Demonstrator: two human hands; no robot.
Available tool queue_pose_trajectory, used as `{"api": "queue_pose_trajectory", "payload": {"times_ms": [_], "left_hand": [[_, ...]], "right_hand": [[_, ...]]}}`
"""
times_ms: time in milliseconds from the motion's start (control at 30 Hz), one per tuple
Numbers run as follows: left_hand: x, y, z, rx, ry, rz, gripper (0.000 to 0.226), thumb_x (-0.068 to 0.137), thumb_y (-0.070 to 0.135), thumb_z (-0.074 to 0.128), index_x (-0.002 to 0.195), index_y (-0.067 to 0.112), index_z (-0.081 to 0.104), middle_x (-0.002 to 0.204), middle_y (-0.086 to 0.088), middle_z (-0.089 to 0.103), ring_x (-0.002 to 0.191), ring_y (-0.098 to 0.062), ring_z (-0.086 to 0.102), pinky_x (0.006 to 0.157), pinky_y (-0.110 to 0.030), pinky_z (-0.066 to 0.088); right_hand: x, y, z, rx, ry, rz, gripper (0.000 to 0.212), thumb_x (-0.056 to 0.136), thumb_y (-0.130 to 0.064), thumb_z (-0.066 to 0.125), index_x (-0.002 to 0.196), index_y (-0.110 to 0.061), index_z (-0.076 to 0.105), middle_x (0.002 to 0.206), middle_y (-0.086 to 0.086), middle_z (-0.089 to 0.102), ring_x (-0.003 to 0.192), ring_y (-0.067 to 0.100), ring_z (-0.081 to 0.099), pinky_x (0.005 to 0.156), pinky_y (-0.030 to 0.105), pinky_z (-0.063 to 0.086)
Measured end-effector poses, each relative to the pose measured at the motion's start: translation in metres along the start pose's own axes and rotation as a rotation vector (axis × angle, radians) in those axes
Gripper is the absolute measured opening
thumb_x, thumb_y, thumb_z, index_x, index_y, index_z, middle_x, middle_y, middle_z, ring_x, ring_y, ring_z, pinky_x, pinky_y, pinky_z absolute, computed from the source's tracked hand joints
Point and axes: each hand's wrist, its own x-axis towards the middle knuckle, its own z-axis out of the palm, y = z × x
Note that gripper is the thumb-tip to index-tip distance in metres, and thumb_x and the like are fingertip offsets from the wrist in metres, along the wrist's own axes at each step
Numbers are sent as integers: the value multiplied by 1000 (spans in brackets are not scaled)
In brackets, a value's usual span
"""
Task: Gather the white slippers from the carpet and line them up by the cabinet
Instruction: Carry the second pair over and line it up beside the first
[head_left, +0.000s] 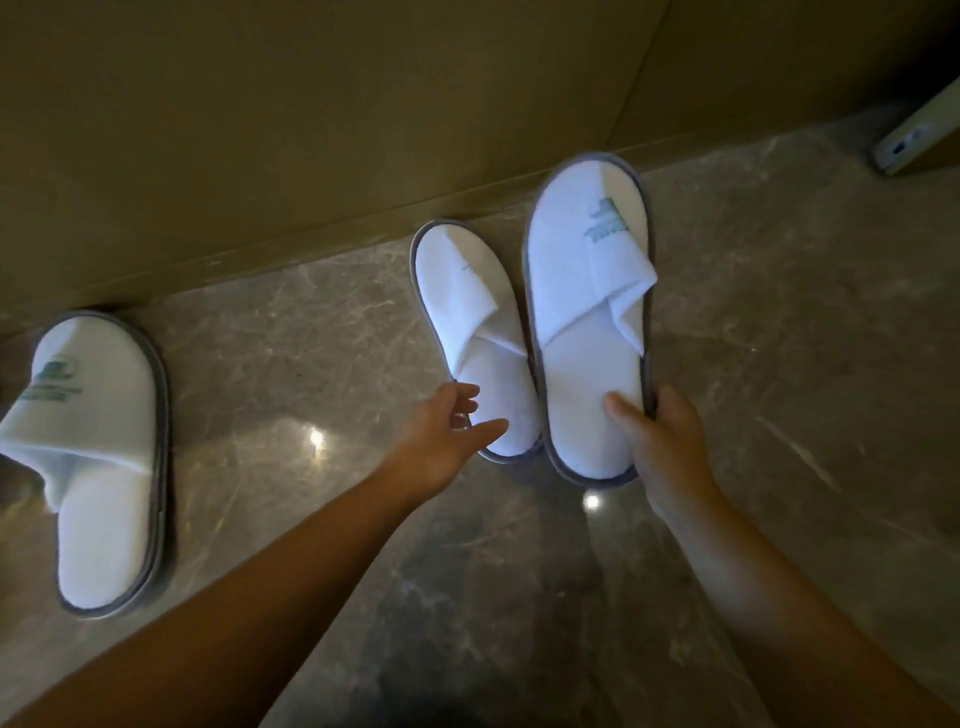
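Three white slippers with grey edging are in view. My right hand (657, 441) grips the heel of the right slipper (587, 291), held above the floor with its toe toward the cabinet (311, 130). Just left of it a second slipper (470, 322) lies on the marble floor, toe near the cabinet's base. My left hand (447, 431) hovers open at that slipper's heel, fingers spread, holding nothing. A third slipper (98, 452) with a green logo lies on the floor at the far left, toe close to the cabinet.
The brown cabinet front runs across the top of the view. Glossy grey marble floor (805, 338) stretches to the right and toward me. A pale metal fitting (914, 140) sticks out at the upper right.
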Motion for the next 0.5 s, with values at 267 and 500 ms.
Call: {"api": "queue_pose_trajectory", "payload": {"times_ms": [267,500], "left_hand": [[-26,-3,-37,-580,52,-196,26,80,10,59,105,9,56,103,-11,65,94,-24,63,77,-37,56],[-45,-72,-108,-446,324,-317,30,80,4,58,109,-2,52,116,-24,60,103,-36,58,92,-53,48]], "right_hand": [[-43,-8,77,104,-349,12,18,76,-11,65,91,-14,55,85,1,61,77,14,58,58,21,47],[-51,4,143,-111,-471,10,49,79,-20,63,123,-9,45,125,11,53,104,18,50,88,29,38]]}}
